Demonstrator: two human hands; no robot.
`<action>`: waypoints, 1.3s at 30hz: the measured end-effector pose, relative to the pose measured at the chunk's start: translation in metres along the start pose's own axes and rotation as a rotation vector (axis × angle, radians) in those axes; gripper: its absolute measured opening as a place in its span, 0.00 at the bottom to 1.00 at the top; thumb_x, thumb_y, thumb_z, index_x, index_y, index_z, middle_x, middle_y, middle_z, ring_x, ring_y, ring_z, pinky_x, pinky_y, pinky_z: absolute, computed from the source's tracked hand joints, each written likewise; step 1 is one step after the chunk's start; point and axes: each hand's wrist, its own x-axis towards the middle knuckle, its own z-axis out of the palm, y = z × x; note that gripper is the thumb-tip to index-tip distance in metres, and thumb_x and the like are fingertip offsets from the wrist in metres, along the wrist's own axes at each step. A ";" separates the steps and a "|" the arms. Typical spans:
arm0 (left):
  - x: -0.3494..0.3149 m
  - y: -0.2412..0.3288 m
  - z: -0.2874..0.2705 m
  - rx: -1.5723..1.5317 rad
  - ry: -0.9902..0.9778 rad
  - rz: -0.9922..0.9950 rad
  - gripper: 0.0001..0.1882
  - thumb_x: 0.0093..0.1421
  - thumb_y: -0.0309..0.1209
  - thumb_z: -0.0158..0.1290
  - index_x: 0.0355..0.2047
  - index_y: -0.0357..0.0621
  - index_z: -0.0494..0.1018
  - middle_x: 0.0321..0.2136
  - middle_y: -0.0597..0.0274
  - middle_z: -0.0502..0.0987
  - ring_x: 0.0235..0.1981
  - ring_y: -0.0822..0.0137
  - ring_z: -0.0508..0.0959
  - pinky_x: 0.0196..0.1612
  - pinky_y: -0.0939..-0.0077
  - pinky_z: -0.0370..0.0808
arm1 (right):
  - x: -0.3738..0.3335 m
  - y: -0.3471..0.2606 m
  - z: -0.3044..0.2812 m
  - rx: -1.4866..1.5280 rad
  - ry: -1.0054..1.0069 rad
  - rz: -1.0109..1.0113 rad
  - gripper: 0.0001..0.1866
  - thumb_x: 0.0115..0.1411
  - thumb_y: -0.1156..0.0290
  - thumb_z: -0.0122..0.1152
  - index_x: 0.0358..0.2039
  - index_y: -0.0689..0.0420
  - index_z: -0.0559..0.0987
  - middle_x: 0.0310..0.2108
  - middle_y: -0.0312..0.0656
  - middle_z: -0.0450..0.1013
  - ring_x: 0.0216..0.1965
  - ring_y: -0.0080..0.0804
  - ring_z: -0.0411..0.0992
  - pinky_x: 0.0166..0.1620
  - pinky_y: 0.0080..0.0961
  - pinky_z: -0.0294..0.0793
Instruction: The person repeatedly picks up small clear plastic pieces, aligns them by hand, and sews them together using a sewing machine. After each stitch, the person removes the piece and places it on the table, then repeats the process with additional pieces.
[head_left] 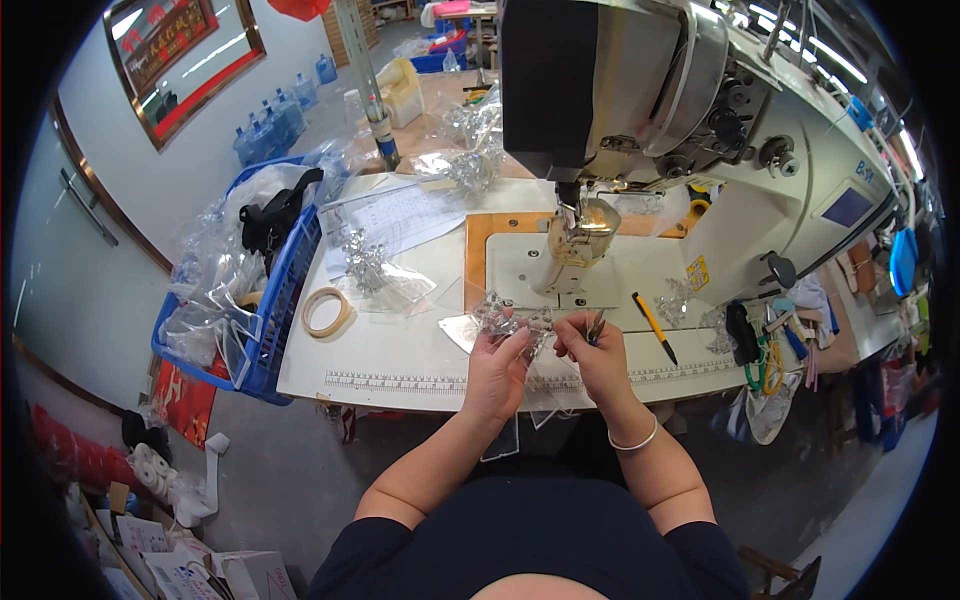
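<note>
In front of the sewing machine's post, my left hand [497, 372] is closed round a crumpled clear plastic piece with silvery trim [508, 320]. Sheets of clear plastic hang below it past the table's front edge. My right hand [603, 362] is close beside it, fingers curled. From that grip juts a small pointed metal tool, looking like thread snips [597, 326]. The right fingertips are at the edge of the plastic piece; whether they also pinch it I cannot tell. Under the left fingers lies a shiny flat piece [458, 332].
The post-bed sewing machine [580, 255] rises just beyond my hands. A yellow pen [655, 328] lies to the right, a tape roll [327, 312] to the left. A silvery bundle [366, 262] rests near paper sheets [410, 215]. A filled blue basket [285, 325] stands at the left.
</note>
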 end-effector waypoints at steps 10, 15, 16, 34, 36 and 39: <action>0.003 0.001 -0.006 -0.062 -0.018 -0.008 0.20 0.56 0.18 0.51 0.49 0.41 0.63 0.39 0.61 0.72 0.42 0.68 0.73 0.49 0.73 0.70 | -0.002 0.001 -0.004 0.084 -0.073 0.060 0.08 0.56 0.69 0.62 0.29 0.60 0.77 0.22 0.33 0.72 0.24 0.17 0.67 0.29 0.13 0.64; 0.001 0.000 -0.007 -0.051 -0.046 0.051 0.19 0.56 0.19 0.52 0.48 0.43 0.65 0.38 0.60 0.73 0.42 0.65 0.74 0.50 0.71 0.70 | -0.003 -0.001 -0.002 0.087 -0.076 0.038 0.07 0.56 0.70 0.62 0.30 0.60 0.77 0.23 0.33 0.72 0.25 0.17 0.67 0.29 0.13 0.64; 0.000 0.000 -0.007 -0.065 -0.046 0.045 0.19 0.56 0.18 0.51 0.48 0.43 0.65 0.38 0.60 0.73 0.42 0.66 0.74 0.49 0.72 0.70 | -0.003 -0.001 -0.002 0.080 -0.076 0.033 0.07 0.56 0.70 0.62 0.30 0.60 0.77 0.23 0.33 0.72 0.25 0.17 0.67 0.29 0.13 0.65; 0.008 0.009 -0.014 -0.148 -0.089 -0.302 0.18 0.62 0.28 0.44 0.53 0.43 0.62 0.46 0.58 0.72 0.47 0.65 0.72 0.52 0.69 0.68 | 0.007 -0.017 -0.001 -0.902 -0.077 -1.190 0.16 0.38 0.75 0.64 0.32 0.53 0.77 0.30 0.33 0.72 0.28 0.29 0.70 0.31 0.24 0.67; 0.002 0.022 -0.012 -0.164 -0.133 -0.373 0.24 0.60 0.30 0.41 0.58 0.42 0.58 0.54 0.53 0.66 0.54 0.59 0.68 0.57 0.63 0.64 | 0.005 -0.028 -0.007 -1.054 -0.131 -1.359 0.14 0.42 0.72 0.61 0.33 0.52 0.77 0.32 0.32 0.73 0.29 0.26 0.70 0.32 0.22 0.65; -0.007 0.039 0.001 -0.325 -0.380 -0.288 0.29 0.57 0.28 0.42 0.60 0.42 0.55 0.58 0.51 0.61 0.57 0.56 0.65 0.59 0.60 0.62 | 0.005 -0.029 -0.015 -1.212 -0.184 -1.486 0.12 0.45 0.69 0.57 0.33 0.50 0.77 0.36 0.31 0.73 0.33 0.25 0.69 0.33 0.21 0.65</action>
